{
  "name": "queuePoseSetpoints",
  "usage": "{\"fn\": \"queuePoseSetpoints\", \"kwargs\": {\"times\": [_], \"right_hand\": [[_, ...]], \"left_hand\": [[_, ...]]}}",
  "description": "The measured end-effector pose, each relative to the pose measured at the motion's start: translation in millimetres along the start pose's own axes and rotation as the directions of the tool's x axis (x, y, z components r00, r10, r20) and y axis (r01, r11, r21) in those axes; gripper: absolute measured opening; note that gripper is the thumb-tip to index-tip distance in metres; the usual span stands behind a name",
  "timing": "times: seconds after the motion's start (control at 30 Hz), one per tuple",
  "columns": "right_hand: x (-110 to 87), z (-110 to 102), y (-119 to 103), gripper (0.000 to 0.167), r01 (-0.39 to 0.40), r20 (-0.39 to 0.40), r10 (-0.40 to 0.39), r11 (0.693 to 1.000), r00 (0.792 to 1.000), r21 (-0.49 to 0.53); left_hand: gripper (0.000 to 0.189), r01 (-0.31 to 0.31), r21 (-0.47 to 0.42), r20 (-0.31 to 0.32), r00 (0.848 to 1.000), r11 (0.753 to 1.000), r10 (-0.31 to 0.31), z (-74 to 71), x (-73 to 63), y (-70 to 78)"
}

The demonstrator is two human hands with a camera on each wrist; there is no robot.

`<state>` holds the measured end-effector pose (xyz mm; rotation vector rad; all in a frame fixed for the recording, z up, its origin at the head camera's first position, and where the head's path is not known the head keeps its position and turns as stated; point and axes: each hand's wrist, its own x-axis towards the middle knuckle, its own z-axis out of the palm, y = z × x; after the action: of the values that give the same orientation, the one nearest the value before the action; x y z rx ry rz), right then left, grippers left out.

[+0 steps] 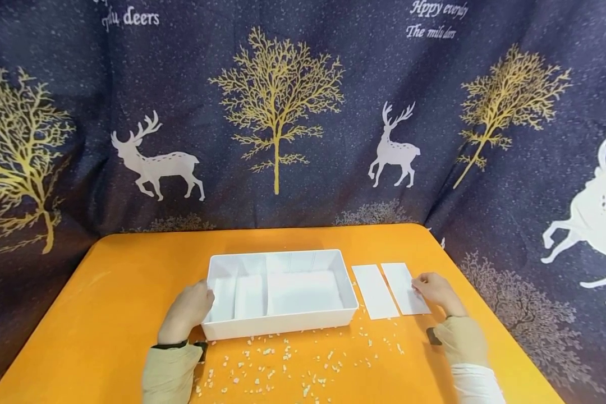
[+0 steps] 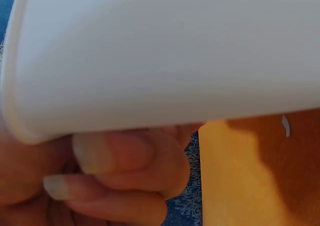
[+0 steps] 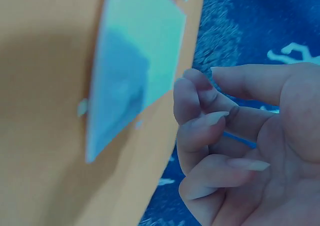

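Observation:
A long white storage box [image 1: 283,325] with upright dividers stands on the orange table. My left hand [image 1: 186,308] grips its left end; in the left wrist view, curled fingers [image 2: 125,153] lie against the white wall. To the right of the box lie two flat white rectangular panels, a nearer-to-box panel [image 1: 376,292] and an outer panel [image 1: 404,286]. Beside the outer panel's right edge hovers my right hand [image 1: 436,293]. Its fingers [image 3: 192,136] are loosely bent in the right wrist view, with nothing between thumb and fingertips.
Small white crumbs [image 1: 267,352] are scattered over the orange table [image 1: 131,269] in front of the box and around the panels. A dark blue curtain [image 1: 303,207] with deer and trees hangs right behind the table's far edge and along its right side.

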<state>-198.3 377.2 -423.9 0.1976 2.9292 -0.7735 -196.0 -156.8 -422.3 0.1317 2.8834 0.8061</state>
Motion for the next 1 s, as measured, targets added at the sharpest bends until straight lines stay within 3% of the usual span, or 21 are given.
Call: {"fn": "queuePoseSetpoints", "kwargs": {"times": [0.5,1.0], "right_hand": [[1.5,9,-36,0.024,0.106,-0.056,-0.108,0.994,0.993,-0.037],[-1.3,16,-83,0.022,0.190,-0.091,-0.189,0.982,0.978,0.002]], "left_hand": [[0.038,-0.007,-0.007,-0.001,1.000,1.000,0.007,0.9,1.4,-2.2],[0.038,0.005,-0.023,0.010,1.000,1.000,-0.005,-1.2,0.6,0.2]]}}
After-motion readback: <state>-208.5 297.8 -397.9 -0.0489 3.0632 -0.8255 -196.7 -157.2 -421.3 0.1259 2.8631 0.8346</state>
